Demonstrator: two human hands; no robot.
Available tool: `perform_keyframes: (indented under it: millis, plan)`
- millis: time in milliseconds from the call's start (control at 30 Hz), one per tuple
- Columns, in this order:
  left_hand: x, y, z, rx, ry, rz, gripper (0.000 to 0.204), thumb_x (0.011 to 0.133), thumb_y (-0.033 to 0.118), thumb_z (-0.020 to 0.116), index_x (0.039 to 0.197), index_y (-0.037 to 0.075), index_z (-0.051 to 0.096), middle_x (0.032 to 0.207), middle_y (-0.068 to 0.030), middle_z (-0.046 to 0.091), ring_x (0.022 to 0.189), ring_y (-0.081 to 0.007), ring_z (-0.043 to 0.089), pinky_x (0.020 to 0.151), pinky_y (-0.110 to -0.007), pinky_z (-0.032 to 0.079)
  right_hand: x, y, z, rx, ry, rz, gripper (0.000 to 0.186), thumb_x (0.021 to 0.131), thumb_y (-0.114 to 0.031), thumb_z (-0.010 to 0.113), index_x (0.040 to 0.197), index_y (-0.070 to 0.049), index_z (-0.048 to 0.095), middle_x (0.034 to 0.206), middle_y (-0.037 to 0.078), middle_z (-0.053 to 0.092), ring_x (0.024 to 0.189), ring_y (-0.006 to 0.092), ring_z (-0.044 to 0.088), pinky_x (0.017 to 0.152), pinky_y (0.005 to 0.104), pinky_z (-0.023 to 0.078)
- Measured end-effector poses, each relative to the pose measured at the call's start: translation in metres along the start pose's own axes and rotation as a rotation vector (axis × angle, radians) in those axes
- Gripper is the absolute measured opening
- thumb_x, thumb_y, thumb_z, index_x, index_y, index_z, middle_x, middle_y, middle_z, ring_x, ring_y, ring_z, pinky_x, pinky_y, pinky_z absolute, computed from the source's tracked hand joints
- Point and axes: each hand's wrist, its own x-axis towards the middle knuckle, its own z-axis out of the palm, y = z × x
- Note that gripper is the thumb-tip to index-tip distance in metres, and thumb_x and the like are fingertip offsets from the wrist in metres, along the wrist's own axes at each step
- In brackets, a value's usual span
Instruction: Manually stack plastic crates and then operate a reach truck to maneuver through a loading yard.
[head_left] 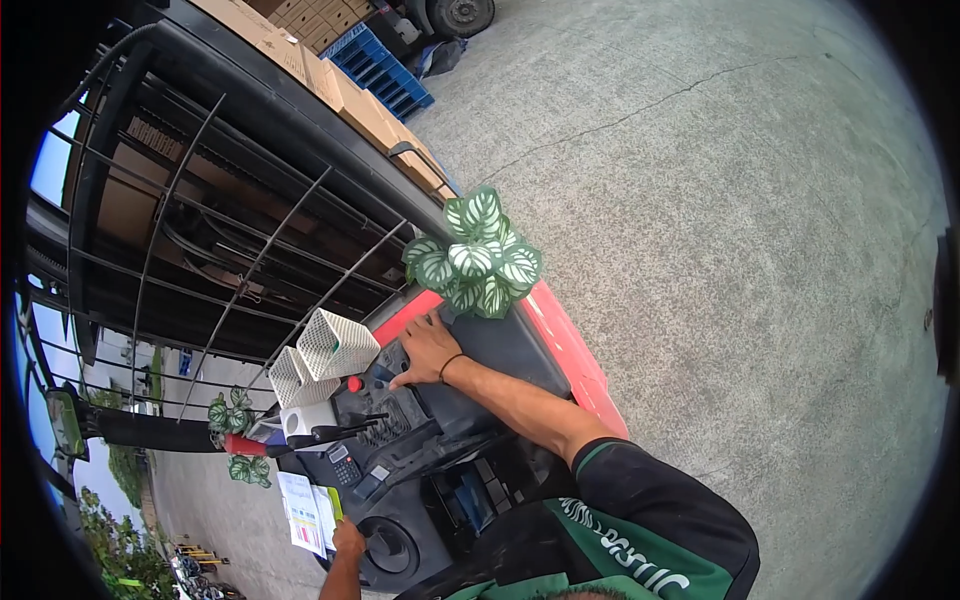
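Observation:
My right hand (428,350) reaches across the dashboard of a forklift, fingers spread. Its fingertips rest by the red front edge, and the thumb points toward the dark control levers (382,374). A red knob (355,384) sits just left of it. Low in the view, my left hand (348,538) is closed beside the black steering wheel (392,548). What it grips is hidden from me. A yellow-green strip (335,503) and printed papers (303,512) lie right against its fingers.
White mesh baskets (338,345) stand on the dashboard, with a calculator (344,466) below. A striped-leaf plant (474,252) sits at the front corner. Beyond the black wire guard (240,285) are cardboard boxes (350,105) and a blue pallet (375,70). Concrete ground (720,250) spreads rightward.

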Motion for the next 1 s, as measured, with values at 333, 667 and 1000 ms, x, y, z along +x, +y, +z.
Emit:
perform_keyframes:
  millis: [333,667,1000]
  plan:
    - [-0.017,-0.005,0.036,-0.001,-0.160,-0.130,0.076,0.085,0.025,0.079,0.143,0.000,0.038,0.139,-0.0261,0.052,0.128,-0.0394,0.060,0.103,-0.043,0.054,0.014,0.037,0.010,-0.002,0.010,0.025,0.098,0.060,-0.080,0.076,0.112,0.004,0.071,0.114,0.018,0.066,0.121,0.0344,0.054,0.116,0.0535,0.029]
    - [-0.031,0.076,0.010,-0.218,-0.785,-0.144,0.065,0.081,0.022,0.082,0.132,-0.003,0.051,0.121,-0.0208,0.065,0.118,-0.0377,0.067,0.098,-0.041,0.057,0.021,0.053,0.012,0.005,-0.046,0.053,0.098,0.060,-0.079,0.077,0.113,0.003,0.071,0.114,0.017,0.066,0.122,0.0329,0.053,0.116,0.0531,0.029]
    - [0.061,0.035,0.010,-0.215,-0.154,-0.005,0.065,0.082,0.021,0.079,0.134,-0.006,0.050,0.126,-0.0262,0.067,0.118,-0.0377,0.067,0.098,-0.043,0.057,0.011,0.070,0.016,0.025,-0.028,0.005,0.107,0.051,-0.085,0.077,0.111,0.004,0.071,0.113,0.018,0.064,0.122,0.0332,0.052,0.118,0.0552,0.026]
